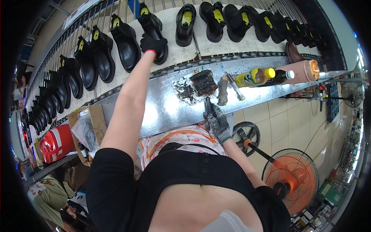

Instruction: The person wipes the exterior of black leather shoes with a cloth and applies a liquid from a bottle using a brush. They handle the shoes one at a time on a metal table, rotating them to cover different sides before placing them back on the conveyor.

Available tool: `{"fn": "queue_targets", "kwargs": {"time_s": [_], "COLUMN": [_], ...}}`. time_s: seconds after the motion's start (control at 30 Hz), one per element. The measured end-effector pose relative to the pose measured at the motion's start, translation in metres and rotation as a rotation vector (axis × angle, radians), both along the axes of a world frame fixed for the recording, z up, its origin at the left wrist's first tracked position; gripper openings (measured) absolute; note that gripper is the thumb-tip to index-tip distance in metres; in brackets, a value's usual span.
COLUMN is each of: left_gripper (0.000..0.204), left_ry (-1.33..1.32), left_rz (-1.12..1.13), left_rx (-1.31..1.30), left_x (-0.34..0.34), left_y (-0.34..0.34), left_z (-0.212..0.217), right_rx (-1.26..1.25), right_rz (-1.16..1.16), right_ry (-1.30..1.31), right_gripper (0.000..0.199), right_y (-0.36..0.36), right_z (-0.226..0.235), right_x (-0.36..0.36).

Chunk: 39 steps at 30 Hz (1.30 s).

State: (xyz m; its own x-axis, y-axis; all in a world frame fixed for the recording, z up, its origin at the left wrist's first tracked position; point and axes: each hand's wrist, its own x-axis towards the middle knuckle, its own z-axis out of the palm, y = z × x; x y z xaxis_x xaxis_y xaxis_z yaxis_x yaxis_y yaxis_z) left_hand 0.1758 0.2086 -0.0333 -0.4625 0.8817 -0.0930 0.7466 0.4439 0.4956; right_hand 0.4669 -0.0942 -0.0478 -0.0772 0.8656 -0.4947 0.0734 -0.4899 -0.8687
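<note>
Yellow labels (187,18) show inside the black boots lined up on the far conveyor (176,56); their print is too small for me to read. The yellow label on the bottle (253,77) at right carries writing I can't make out either. My left grip (153,43), in a black glove, lies over the smooth, glossy boot (152,25) in that row; I can't tell how tightly the fingers close. My right grip (217,123), in grey knit, is closed round a dark handle (208,104), its far end next to a crusty, rough-edged dark block (204,83) on the shiny metal table (166,114). Just right of the block lies a lumpy grey stick (223,91). A pink container (303,72) stands beyond the bottle, a cardboard box (98,123) sits near left, and an orange fan (291,181) near right.
</note>
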Motion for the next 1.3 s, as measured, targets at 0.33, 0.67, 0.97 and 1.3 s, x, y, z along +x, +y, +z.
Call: {"fn": "queue_targets", "kwargs": {"time_s": [0.33,0.67,0.97,1.3], "left_gripper": [0.105,0.095,0.057,0.067], "left_ry": [-0.353,-0.037,-1.300,-1.455], "left_rz": [-0.293,-0.035,0.000,-0.579], "left_rx": [0.097,0.176,0.533,0.347], "left_x": [-0.056,-0.020,-0.086,-0.106], "left_y": [-0.175,-0.342,-0.250,-0.189], "left_z": [0.066,0.037,0.043,0.035], "right_rx": [-0.097,-0.091,-0.103,-0.062], "right_rz": [-0.183,-0.169,-0.307,-0.454], "right_ry": [0.299,0.052,0.268,0.443], "right_gripper": [0.045,0.052,0.042,0.030], "right_y": [-0.003,-0.021,-0.020,-0.015], "right_z": [0.023,0.047,0.062,0.065], "right_x": [-0.010,-0.021,-0.024,-0.026]}}
